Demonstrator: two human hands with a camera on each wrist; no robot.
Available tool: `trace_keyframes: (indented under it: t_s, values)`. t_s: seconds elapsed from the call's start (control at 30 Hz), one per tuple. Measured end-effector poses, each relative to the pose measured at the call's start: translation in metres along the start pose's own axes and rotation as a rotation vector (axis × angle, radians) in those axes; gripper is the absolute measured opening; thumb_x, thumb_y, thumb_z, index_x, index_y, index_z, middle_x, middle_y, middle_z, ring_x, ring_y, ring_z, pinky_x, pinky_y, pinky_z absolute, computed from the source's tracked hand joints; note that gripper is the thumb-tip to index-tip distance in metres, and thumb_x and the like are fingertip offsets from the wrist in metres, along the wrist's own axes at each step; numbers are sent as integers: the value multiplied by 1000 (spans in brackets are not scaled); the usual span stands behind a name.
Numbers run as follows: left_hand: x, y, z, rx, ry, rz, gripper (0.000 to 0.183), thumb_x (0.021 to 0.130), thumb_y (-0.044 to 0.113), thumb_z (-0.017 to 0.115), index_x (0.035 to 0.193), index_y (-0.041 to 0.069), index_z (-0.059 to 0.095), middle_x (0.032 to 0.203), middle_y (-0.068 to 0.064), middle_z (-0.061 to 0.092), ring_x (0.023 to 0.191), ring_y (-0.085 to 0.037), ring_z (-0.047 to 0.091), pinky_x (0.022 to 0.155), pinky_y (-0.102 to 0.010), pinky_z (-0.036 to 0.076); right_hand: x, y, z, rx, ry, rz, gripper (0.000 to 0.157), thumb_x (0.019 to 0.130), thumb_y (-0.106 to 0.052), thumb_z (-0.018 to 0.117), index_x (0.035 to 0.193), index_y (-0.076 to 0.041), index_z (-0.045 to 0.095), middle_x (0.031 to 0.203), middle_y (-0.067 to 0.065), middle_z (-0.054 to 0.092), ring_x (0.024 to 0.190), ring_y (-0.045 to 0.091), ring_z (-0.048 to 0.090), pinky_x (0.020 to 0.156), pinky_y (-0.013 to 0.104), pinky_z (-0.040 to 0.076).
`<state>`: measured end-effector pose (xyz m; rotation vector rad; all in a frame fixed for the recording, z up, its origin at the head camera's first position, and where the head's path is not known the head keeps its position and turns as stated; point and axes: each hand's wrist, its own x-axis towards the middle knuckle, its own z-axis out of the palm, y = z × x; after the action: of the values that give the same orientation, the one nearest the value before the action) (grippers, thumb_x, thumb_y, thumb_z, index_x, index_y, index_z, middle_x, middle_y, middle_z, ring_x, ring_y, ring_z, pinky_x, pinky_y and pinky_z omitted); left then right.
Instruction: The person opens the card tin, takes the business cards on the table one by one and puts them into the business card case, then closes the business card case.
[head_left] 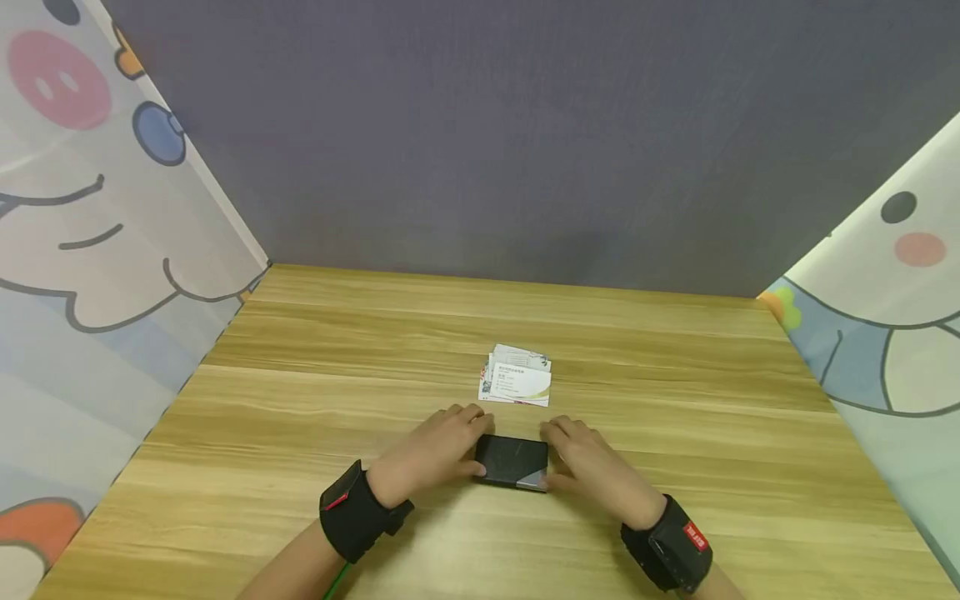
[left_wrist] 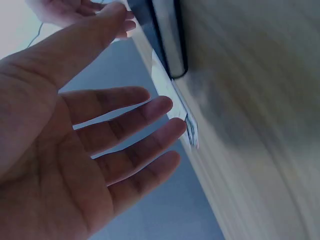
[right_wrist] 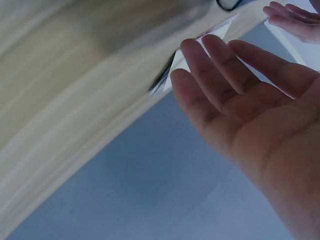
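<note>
A flat black card case point(head_left: 512, 458) with a silver corner lies on the wooden table between the two hands. My left hand point(head_left: 438, 446) is at its left edge, thumb tip at the case's side. In the left wrist view the case's pale side point(left_wrist: 170, 40) shows, and the other fingers extend loosely past it. Across from it, my right hand point(head_left: 600, 475) stands by the right edge, fingers relaxed; whether it touches the case cannot be told. Just beyond the case lies an overlapping pile of white business cards point(head_left: 521, 383), printed with small text.
The wooden table point(head_left: 360, 333) ends at a dark grey panel point(head_left: 480, 150) at the back. Cartoon-printed walls point(head_left: 112, 267) flank it on both sides. Black straps point(head_left: 360, 512) are on both wrists, and a green cord point(head_left: 337, 581) shows beneath the left forearm.
</note>
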<state>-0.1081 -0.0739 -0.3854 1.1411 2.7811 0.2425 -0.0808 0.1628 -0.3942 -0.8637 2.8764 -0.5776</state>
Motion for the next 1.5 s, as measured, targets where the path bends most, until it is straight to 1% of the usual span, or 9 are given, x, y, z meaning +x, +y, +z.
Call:
trace_keyframes:
  t_s: [0.13, 0.3, 0.47, 0.73, 1.03, 1.17, 1.27, 1.4, 1.5]
  values:
    - [1, 4, 8, 33, 2, 32, 64, 69, 43, 73, 118, 6, 55, 112, -7, 57, 99, -21, 53, 85, -35, 49, 1, -3, 5, -35, -16, -11, 62, 69, -31, 75, 116, 3, 54, 106, 10, 55, 90, 22, 51, 77, 43, 48]
    - [2, 8, 14, 62, 13, 42, 65, 64, 42, 76, 114, 6, 56, 107, -6, 56, 96, -20, 53, 82, -33, 50, 1, -4, 9, -44, 4, -11, 61, 67, -29, 77, 112, 5, 56, 102, 10, 54, 87, 21, 48, 73, 42, 47]
    - [2, 11, 14, 83, 14, 46, 62, 61, 40, 79, 108, 5, 59, 99, -3, 56, 88, -17, 53, 78, -31, 50, 2, -4, 10, -28, -10, -15, 55, 65, -29, 78, 105, 3, 58, 97, 6, 51, 83, 19, 45, 70, 40, 45]
    - [1, 17, 10, 136, 11, 92, 49, 52, 44, 83, 84, 11, 66, 73, 6, 49, 64, -9, 45, 58, -22, 44, 3, -8, 9, -29, -94, -30, 56, 61, -35, 80, 99, 0, 58, 91, 2, 47, 82, 19, 40, 72, 41, 42]
    - [2, 18, 9, 152, 24, 125, 40, 48, 41, 84, 69, 14, 64, 63, 8, 46, 55, -6, 42, 50, -21, 40, 3, -10, 10, -37, -116, -41, 55, 59, -37, 79, 96, -1, 57, 90, 0, 45, 83, 19, 40, 72, 42, 43]
    - [1, 15, 6, 68, -9, 124, 37, 51, 39, 82, 72, 14, 66, 64, 9, 48, 55, -4, 42, 49, -19, 39, 2, -11, 9, -47, -121, -50, 56, 58, -36, 80, 95, -2, 57, 90, 1, 46, 85, 19, 42, 74, 43, 44]
    - [0, 9, 3, -56, -54, 108, 36, 55, 37, 81, 78, 13, 68, 65, 10, 52, 56, -4, 43, 50, -19, 40, 2, -11, 9, -40, -126, -51, 56, 58, -36, 80, 96, -2, 57, 91, 0, 47, 86, 19, 42, 76, 43, 44]
    - [-2, 1, -3, -221, -123, 107, 33, 66, 34, 77, 90, 13, 70, 75, 8, 64, 62, -2, 50, 58, -18, 45, 1, -9, 8, -11, -131, -34, 57, 58, -36, 80, 98, -2, 57, 91, -1, 46, 86, 18, 41, 77, 42, 44]
    - [-4, -7, -8, -290, -146, 151, 34, 76, 36, 69, 98, 11, 69, 88, 5, 69, 70, 0, 54, 65, -18, 49, 0, -8, 7, 13, -142, -24, 60, 59, -36, 80, 102, -2, 57, 94, 0, 47, 87, 19, 41, 79, 43, 44]
